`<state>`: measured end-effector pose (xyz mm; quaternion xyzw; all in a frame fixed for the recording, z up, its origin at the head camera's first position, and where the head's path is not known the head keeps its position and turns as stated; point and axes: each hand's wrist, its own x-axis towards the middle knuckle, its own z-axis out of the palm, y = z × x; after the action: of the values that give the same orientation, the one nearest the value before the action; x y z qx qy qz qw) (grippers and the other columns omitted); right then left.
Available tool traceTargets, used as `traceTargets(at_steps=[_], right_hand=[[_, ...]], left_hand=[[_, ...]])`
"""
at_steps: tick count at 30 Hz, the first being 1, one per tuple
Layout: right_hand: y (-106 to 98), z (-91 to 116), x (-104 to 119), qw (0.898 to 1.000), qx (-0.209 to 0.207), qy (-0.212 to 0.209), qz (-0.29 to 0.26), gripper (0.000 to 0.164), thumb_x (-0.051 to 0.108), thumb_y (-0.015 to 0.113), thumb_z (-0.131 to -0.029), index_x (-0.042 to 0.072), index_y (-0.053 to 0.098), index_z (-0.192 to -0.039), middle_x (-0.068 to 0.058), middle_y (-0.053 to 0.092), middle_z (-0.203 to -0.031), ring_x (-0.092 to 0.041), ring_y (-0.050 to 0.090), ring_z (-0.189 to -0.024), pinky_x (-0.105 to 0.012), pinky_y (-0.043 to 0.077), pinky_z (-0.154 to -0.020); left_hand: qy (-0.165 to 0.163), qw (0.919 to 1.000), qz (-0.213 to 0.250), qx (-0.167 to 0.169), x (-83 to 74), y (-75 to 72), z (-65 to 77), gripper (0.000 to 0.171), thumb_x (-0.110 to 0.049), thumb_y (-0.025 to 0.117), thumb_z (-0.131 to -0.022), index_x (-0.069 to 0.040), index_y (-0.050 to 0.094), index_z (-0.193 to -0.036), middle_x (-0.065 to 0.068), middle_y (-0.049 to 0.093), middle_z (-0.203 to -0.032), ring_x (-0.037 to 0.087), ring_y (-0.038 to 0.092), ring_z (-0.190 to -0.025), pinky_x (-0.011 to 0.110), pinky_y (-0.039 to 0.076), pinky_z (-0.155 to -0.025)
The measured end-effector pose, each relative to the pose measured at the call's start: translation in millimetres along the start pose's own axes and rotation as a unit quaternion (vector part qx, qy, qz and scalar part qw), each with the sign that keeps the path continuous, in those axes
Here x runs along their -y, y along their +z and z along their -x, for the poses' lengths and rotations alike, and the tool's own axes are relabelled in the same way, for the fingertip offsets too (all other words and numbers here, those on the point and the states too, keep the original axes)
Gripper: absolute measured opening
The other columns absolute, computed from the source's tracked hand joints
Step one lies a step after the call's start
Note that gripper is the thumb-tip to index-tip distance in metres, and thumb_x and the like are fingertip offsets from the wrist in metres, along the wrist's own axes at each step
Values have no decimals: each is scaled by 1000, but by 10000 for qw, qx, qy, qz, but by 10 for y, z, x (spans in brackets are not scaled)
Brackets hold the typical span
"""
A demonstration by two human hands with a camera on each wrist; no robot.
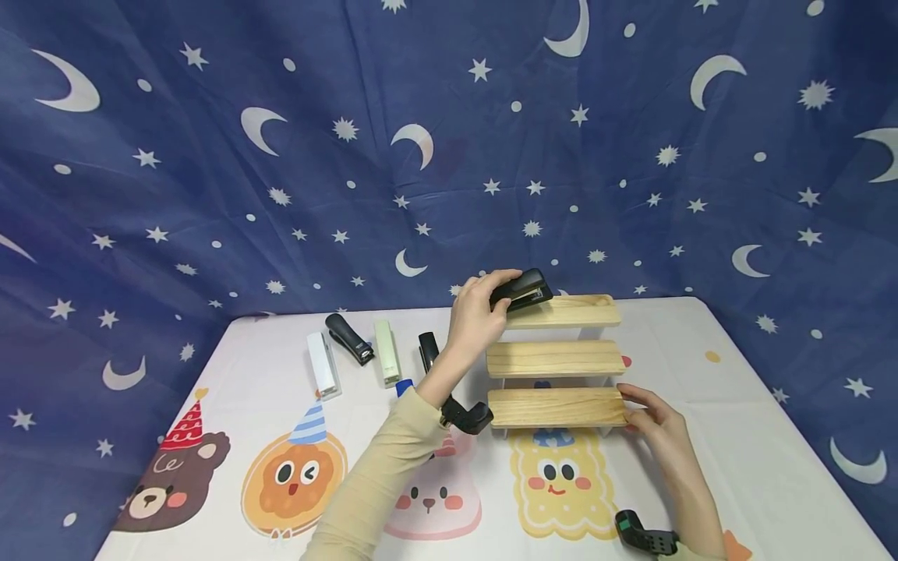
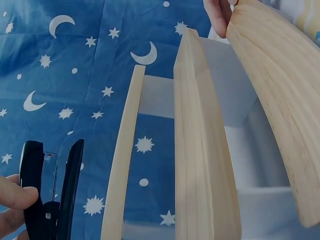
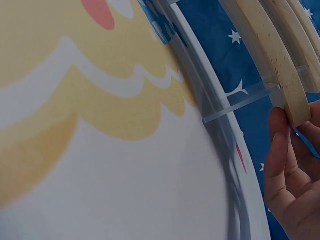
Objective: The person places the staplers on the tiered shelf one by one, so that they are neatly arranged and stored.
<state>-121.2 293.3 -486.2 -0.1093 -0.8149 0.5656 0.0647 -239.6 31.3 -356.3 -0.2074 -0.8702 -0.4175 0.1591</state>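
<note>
My left hand (image 1: 477, 315) grips a black stapler (image 1: 529, 288) at the left end of the top wooden board (image 1: 582, 312) of a three-step rack. In the left wrist view, the stapler (image 2: 70, 190) has its arms spread apart and stands away from the nearest board (image 2: 125, 150); whether it touches the rack is unclear. With thumb and fingers, my right hand (image 1: 659, 425) pinches the right end of the lowest board (image 1: 557, 407). That grip shows again in the right wrist view, the hand (image 3: 292, 175) around the board's end (image 3: 297, 107). The middle board (image 1: 554, 358) lies between them.
Left of the rack lie a white stapler (image 1: 323, 366), a black stapler (image 1: 348, 339), a pale green stapler (image 1: 387, 354) and another black one (image 1: 428, 351). A blue item (image 1: 403, 386) is mostly hidden by my left arm. Behind hangs a starry blue cloth (image 1: 449, 156).
</note>
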Motion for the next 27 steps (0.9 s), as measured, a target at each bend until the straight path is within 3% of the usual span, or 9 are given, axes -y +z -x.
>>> traceTargets(at_steps=[6,11,15,27], right_hand=[[-11,0,18,9999,102,-10,-49,42,7,52,-93,0,51,-134,31,53,-101,5,57,-82,-19,52,-73],[-11,4,24,9999,96,-22,-71,42,7,52,-93,0,51,-134,32,53,-101,6,57,-83,-18,52,-72],[-18,3,25,9999,111,-13,-94,42,7,51,-93,0,51,-134,32,53,-101,6,57,-83,-18,52,-73],[-28,6,16,9999,102,-3,9,42,8,51,-93,2,51,-135,32,51,-105,6,56,-86,-18,52,-73]], left_hand=[[15,9999,-20,118,-54,102,-77,44,-2,60,-88,-24,63,-125,-2,67,-123,21,58,-118,35,34,-113],[31,9997,-10,255,-116,190,-145,43,-3,60,-89,-25,63,-125,-4,68,-121,19,59,-108,36,46,-94],[50,9992,38,396,-165,270,-201,43,-3,59,-90,-26,63,-126,-4,68,-121,19,57,-105,35,46,-88],[47,9968,-13,798,-338,516,-354,43,-4,57,-90,-28,62,-126,-6,68,-123,17,57,-106,35,44,-96]])
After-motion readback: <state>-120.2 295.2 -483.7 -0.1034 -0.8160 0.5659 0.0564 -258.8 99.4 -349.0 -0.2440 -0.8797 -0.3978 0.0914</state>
